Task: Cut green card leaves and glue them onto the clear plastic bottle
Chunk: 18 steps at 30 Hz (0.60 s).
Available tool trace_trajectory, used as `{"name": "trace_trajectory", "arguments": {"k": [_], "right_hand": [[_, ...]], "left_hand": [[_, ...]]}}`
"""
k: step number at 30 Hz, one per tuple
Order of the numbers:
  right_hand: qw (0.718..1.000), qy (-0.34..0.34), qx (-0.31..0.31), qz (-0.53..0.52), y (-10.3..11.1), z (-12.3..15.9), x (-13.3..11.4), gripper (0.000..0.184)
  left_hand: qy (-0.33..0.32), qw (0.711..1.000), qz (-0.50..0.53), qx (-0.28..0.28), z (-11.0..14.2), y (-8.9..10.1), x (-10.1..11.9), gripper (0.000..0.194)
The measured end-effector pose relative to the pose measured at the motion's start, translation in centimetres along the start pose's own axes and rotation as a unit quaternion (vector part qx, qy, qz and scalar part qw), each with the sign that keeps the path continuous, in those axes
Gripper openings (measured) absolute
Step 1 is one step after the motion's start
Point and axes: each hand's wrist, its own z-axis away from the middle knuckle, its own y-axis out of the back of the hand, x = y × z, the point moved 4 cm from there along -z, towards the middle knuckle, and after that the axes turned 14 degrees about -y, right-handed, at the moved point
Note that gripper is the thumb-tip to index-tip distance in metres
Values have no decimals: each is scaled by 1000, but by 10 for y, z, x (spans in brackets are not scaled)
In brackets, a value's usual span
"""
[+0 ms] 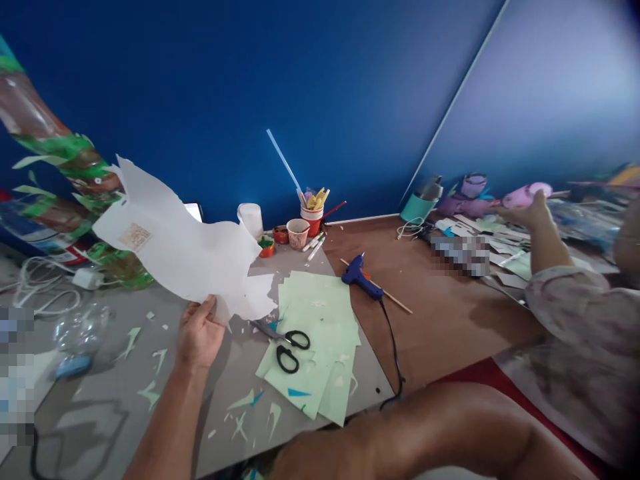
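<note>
Left hand [201, 333] pinches the lower edge of a large, irregularly cut white sheet [195, 243], thumb on the near face, fingers mostly behind; the sheet is held up, tilted, over the left part of the grey table [170, 323]; a small square patch of faint brownish print shows on it, too blurred to read. Right arm bends along the bottom edge; only what looks like the back of the right hand [315, 457] shows there, so its grip cannot be told.

Below and right of the sheet: overlapping pale green papers [320, 300]; on them, scissors [290, 350], black handles apart, blades pointing toward the white sheet; green and blue offcuts scattered about. On the brown surface [425, 320]: blue glue gun [363, 277], lying across a thin wooden stick [400, 303]; markings not legible.

Toward the blue wall: red-and-white cup [313, 217] holding yellow pieces and a long clear stick; patterned paper cup [299, 235] just beside it; markers [315, 249] in front, lettering too small to read.

At left, bottle structure with green wrapping [95, 173]; a red label [77, 252] nearby, unreadable; at right, a co-worker's hand [530, 217] at a pink roll [525, 195].
</note>
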Motion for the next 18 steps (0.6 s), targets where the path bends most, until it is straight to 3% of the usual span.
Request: {"name": "trace_trajectory", "arguments": {"k": [6, 8, 11, 13, 15, 18], "right_hand": [[998, -48, 27, 4, 30, -9, 26, 21], [998, 12, -45, 38, 31, -6, 29, 22], [974, 98, -178, 95, 22, 0, 35, 16], [971, 109, -187, 101, 19, -2, 43, 5], [973, 140, -163, 85, 17, -7, 49, 5], [957, 237, -154, 63, 15, -12, 58, 5]], "left_hand": [[-34, 998, -52, 9, -2, 3, 2, 12], [-33, 997, -65, 11, -3, 4, 2, 16], [-32, 996, -85, 20, -3, 9, 1, 18], [-34, 994, -101, 31, -3, 12, 0, 17], [-35, 992, -117, 38, -4, 15, -2, 16], [-34, 990, -137, 30, -6, 17, -3, 16]]}}
